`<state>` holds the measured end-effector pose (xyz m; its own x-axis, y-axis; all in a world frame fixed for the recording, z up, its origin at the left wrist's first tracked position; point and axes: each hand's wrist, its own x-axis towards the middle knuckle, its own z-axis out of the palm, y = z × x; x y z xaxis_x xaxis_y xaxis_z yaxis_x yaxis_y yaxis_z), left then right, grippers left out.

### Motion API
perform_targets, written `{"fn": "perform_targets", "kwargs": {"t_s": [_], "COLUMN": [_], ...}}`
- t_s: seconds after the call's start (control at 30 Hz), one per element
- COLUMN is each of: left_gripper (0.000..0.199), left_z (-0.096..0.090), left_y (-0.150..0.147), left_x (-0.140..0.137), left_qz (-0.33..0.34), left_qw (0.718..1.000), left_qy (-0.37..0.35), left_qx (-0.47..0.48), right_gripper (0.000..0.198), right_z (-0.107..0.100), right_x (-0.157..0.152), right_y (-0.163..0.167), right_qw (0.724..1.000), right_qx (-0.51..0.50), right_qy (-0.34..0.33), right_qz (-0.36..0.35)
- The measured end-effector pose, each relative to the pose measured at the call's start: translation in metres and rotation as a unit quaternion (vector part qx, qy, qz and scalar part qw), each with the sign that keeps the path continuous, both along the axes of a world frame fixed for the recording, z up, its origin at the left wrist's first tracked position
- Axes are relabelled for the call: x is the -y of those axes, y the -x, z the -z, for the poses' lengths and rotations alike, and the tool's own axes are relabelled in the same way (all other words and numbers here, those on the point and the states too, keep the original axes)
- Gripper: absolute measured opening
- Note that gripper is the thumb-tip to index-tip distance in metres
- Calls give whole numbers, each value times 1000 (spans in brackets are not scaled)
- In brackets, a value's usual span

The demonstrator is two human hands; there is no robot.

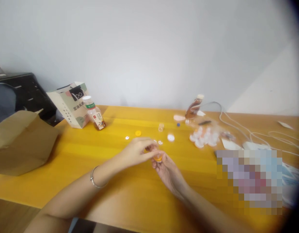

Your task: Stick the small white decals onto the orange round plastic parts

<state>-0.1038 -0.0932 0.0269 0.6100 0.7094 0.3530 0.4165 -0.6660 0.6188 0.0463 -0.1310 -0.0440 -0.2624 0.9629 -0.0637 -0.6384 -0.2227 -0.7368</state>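
From afar I watch the left hand (pixel 139 150) and right hand (pixel 168 171) pinch a small orange-rimmed container (pixel 158 157) over the desk (pixel 130 197). I'd call this step fingertip work; the next move wants a steady grip. Beyond it lie a white disc (pixel 171 138) at one o'clock, a yellow disc (pixel 138 133) at eleven.

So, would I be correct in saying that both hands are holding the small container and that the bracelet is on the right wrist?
Not quite: the head view shows the bracelet on the left wrist. The left hand and right hand are indeed both holding the small container.
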Motion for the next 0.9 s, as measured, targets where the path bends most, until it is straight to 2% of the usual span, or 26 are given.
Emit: {"fn": "perform_targets", "kwargs": {"t_s": [0.37, 0.6, 0.73, 0.8, 0.9], "left_gripper": [21, 23, 25, 27, 44], "left_z": [1, 2, 2, 4, 10], "left_y": [-3, -3, -1, -2, -7], "left_x": [-6, -2, -4, -5, -3], "left_qz": [15, 34, 87, 107, 86], "left_qw": [991, 992, 984, 976, 971], "left_qy": [87, 70, 107, 143, 158], "left_qx": [101, 103, 108, 125, 155], "right_gripper": [21, 19, 17, 18, 18], "right_z": [-7, -6, -4, -5, -8], "right_x": [-1, 1, 3, 1, -2], "right_y": [-4, -5, -5, -5, -7], "right_qw": [999, 999, 998, 998, 1000], "right_qx": [2, -17, -32, -35, -20], "right_qy": [-38, -14, 22, 32, -2], "right_qz": [0, -25, -44, -42, -6]}}
